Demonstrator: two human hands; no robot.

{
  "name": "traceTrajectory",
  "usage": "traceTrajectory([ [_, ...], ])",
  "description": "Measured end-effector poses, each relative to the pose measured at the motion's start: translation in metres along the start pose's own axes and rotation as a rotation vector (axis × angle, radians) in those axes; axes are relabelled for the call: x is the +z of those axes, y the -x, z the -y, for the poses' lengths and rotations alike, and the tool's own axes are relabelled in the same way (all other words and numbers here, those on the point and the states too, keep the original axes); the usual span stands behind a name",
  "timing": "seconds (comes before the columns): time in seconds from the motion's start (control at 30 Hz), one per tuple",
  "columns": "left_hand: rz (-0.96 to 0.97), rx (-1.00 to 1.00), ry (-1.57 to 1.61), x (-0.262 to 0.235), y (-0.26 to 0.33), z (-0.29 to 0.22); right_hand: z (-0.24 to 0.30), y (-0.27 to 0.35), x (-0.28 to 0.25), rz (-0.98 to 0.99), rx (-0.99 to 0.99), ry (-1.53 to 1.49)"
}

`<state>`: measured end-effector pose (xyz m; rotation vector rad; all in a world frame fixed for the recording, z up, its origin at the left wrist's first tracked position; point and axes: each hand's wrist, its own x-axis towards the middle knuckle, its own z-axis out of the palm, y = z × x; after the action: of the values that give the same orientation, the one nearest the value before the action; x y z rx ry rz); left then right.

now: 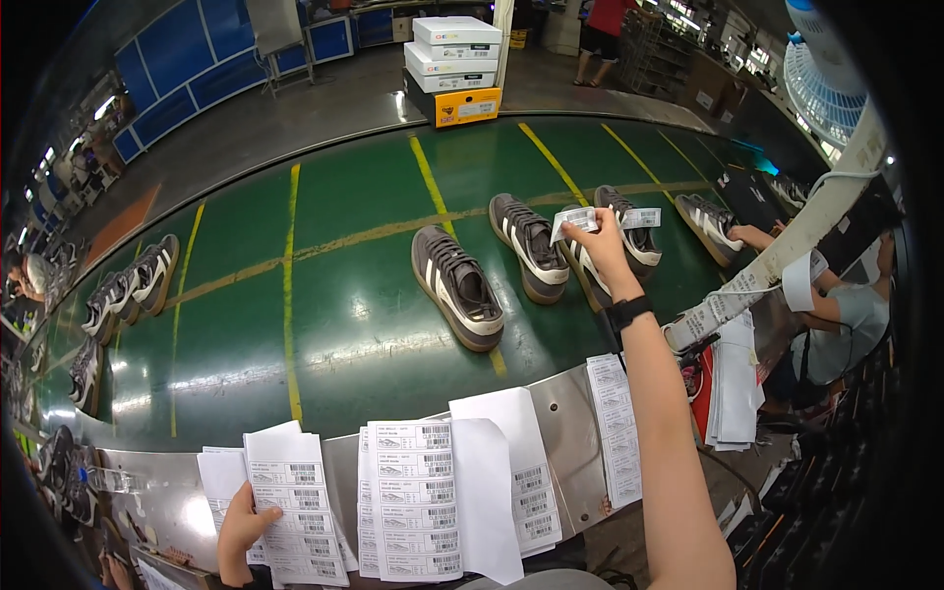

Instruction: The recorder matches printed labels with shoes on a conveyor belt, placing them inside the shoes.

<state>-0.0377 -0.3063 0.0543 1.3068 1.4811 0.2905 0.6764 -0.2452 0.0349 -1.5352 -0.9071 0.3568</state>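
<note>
My right hand [606, 248], with a black band at its wrist, is pinched on a small white barcode label [573, 222] above the dark sneakers. A second label [642, 218] lies against the sneaker [641, 252] just right of that hand. Left of it are two more dark sneakers with white stripes and gum soles, one close by [531, 241] and one nearer me [455, 285]. At the lower left, my left hand [244, 526] grips the edge of a sheet of barcode labels [295, 506], thumb on top; its other fingers are partly hidden.
The sneakers stand on a green conveyor belt [226, 344] with yellow lines. More label sheets [418, 501] lie on the metal ledge [580, 442]. Shoe boxes [452, 69] are stacked beyond the belt. A slanted pole [777, 261] and another person's arm [752, 236] are at right.
</note>
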Motion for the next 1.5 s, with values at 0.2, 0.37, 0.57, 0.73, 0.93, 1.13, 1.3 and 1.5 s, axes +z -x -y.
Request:
traceTrajectory([
  [0.2,-0.087,-0.121,-0.817,0.024,0.022,-0.075,-0.045,-0.023,0.017,0.025,0.082,0.266],
  [0.37,-0.262,0.247,-0.747,0.032,0.009,-0.06,-0.024,-0.013,0.026,-0.074,0.004,0.577],
  [0.57,-0.273,0.459,-0.898,0.035,-0.03,-0.077,0.082,0.075,0.058,0.072,-0.559,0.545],
  [0.73,0.016,0.408,-0.952,0.034,-0.065,-0.076,0.072,0.131,0.078,0.586,-0.741,0.872],
  [0.93,0.077,0.456,-0.853,0.038,-0.055,-0.085,0.083,0.143,0.07,0.317,-0.663,0.955],
  [1.13,0.067,0.529,-0.822,0.04,-0.06,-0.083,0.148,0.221,0.038,0.625,-0.233,1.127],
  [1.3,-0.014,0.552,-0.916,0.048,-0.065,-0.089,0.169,0.289,0.018,1.499,-0.035,0.608],
  [1.5,0.366,0.482,-0.374,0.09,0.004,-0.134,0.177,0.367,0.068,1.154,-0.225,0.35],
])
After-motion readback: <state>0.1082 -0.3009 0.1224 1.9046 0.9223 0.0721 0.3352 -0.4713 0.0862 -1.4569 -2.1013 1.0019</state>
